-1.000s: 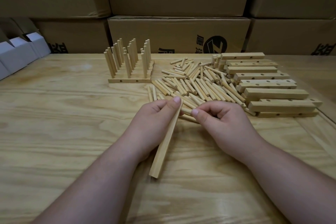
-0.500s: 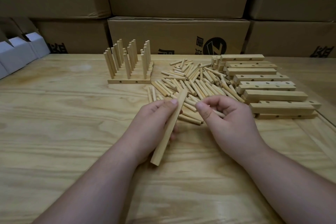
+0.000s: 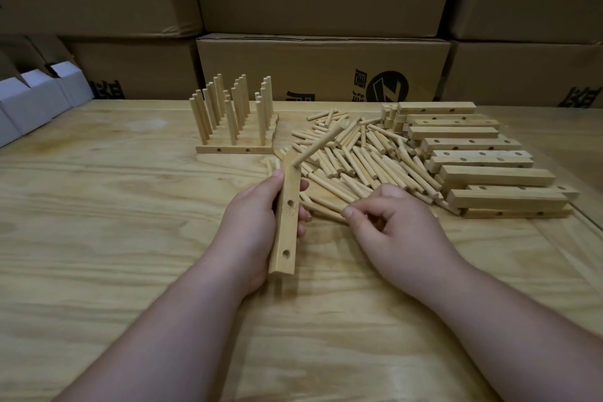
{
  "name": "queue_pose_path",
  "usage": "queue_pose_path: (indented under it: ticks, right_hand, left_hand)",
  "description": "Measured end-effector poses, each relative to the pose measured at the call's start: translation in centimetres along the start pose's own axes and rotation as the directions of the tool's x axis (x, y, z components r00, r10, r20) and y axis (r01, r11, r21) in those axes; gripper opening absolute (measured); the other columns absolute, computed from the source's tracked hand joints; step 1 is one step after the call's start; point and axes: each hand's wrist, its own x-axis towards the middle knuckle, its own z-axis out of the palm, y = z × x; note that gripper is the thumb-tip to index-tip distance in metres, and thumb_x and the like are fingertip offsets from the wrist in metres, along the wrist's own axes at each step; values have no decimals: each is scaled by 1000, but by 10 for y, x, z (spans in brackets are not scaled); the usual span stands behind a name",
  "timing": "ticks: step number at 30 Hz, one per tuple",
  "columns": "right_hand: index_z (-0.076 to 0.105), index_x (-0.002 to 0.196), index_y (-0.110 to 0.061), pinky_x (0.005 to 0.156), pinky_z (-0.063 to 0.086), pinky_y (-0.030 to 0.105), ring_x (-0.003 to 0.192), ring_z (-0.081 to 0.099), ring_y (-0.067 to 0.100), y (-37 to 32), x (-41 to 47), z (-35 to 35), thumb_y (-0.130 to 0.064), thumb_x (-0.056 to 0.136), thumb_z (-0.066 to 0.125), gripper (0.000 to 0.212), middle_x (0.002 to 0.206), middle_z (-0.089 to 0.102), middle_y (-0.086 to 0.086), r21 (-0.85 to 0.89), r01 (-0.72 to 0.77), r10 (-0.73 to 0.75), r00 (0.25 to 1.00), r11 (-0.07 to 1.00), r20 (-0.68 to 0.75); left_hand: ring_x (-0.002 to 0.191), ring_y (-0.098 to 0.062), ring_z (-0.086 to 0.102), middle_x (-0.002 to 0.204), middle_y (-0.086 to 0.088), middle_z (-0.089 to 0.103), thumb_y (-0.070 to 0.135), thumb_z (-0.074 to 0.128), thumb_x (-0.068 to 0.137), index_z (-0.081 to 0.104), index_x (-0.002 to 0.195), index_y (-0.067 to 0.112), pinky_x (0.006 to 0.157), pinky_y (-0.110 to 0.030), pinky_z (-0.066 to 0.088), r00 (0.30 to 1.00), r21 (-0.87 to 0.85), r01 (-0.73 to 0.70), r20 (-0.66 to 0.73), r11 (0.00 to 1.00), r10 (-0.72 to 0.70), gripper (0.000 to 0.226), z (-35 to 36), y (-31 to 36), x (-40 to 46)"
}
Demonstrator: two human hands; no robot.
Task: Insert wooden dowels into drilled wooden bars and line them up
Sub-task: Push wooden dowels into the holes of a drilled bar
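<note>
My left hand [image 3: 251,225] grips a drilled wooden bar [image 3: 287,232] held lengthwise, two empty holes facing up. One dowel [image 3: 318,147] sticks out of the bar's far hole, slanting up to the right. My right hand [image 3: 398,232] lies at the near edge of the loose dowel pile [image 3: 365,157], thumb and curled fingers pinching a dowel there. Finished bars with upright dowels [image 3: 235,121] stand lined up at the back left. A stack of empty drilled bars [image 3: 489,170] lies to the right of the pile.
The wooden table [image 3: 114,238] runs wide to the left and front of my hands. Stacked cardboard boxes [image 3: 323,72] wall off the back edge. White cartons [image 3: 32,101] sit at the far left.
The dowel from my right hand now sits in the bar's far hole. My left hand turned the bar holes-up, and my right hand dropped back to the pile's near edge.
</note>
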Motion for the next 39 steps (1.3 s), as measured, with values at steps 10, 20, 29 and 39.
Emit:
queue_pose_path:
  ticks: [10, 20, 29, 39]
  right_hand:
    - [71, 91, -36, 72, 41, 18, 83, 51, -2, 2, 1, 2, -46, 88, 69, 10, 90, 47, -17, -270, -11, 39, 994, 963, 99]
    - [56, 92, -36, 60, 41, 14, 82, 57, -3, -1, 1, -2, -31, 99, 55, 8, 84, 64, -15, 15, 19, -18, 999, 1000, -41]
    - [58, 93, -40, 68, 44, 10, 84, 60, 1, -9, -6, -1, -24, 98, 60, 16, 96, 61, -25, 109, 149, -152, 988, 983, 24]
    - [65, 101, -34, 71, 48, 20, 88, 60, 9, -11, -8, -3, -17, 96, 63, 18, 91, 63, -16, 162, 231, -226, 973, 959, -50]
  left_hand:
    - [42, -13, 52, 57, -4, 60, 41, 44, 106, 75, 98, 9, 38, -20, 43, 1000, -31, 12, -8, 999, -12, 45, -1, 1, 0]
    - [43, -13, 53, 59, -4, 60, 45, 45, 105, 76, 98, 13, 39, -22, 44, 999, -56, 20, -29, 998, -22, 45, -3, -1, 4]
    - [42, -13, 52, 56, -4, 59, 44, 47, 105, 76, 99, 11, 40, -23, 45, 999, -48, -21, -36, 999, 19, 44, -3, -2, 4]
    - [43, -15, 52, 56, -4, 59, 44, 48, 104, 77, 95, 13, 40, -24, 45, 998, -43, -32, -51, 999, 30, 43, -3, -3, 5]
